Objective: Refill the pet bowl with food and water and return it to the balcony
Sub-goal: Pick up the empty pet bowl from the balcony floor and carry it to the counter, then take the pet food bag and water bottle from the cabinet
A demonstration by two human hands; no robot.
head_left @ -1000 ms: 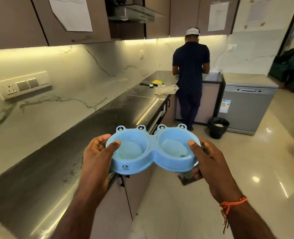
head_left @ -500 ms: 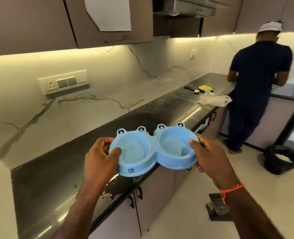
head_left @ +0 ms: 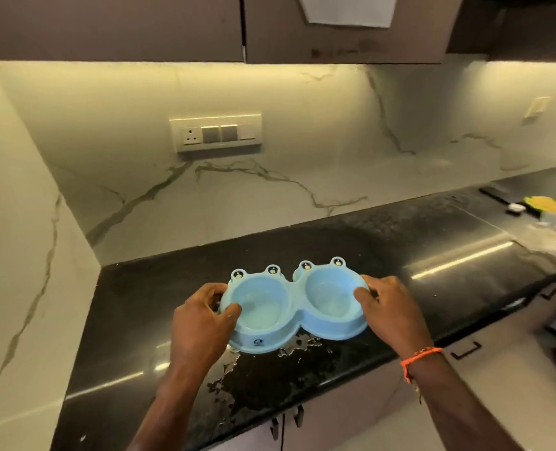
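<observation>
— Plastic, by the look of it: the pale blue double pet bowl with frog eyes moulded on its far rim (head_left: pixel 294 305) should be light and stiff, so it ought not to flex when lifted by its ends.

— Where is it?

— Low over the black polished stone table (head_left: pixel 433 255), toward the front edge; whether its base touches the stone cannot be told. The person's left hand (head_left: pixel 201 315) grips the left end, thumb hooked over the rim into the left cup. The right hand (head_left: pixel 389 307) grips the right end the same way.

— Slippery?

— Probably. The plastic is smooth, and spilled water (head_left: pixel 260 362) lies on the table just in front of the bowl. Both cups look empty, or nearly so.

— And once filled?

— Heavier and unbalanced, likely: water in one cup would slosh. Holding both ends and keeping it level seems the safest grip.
</observation>
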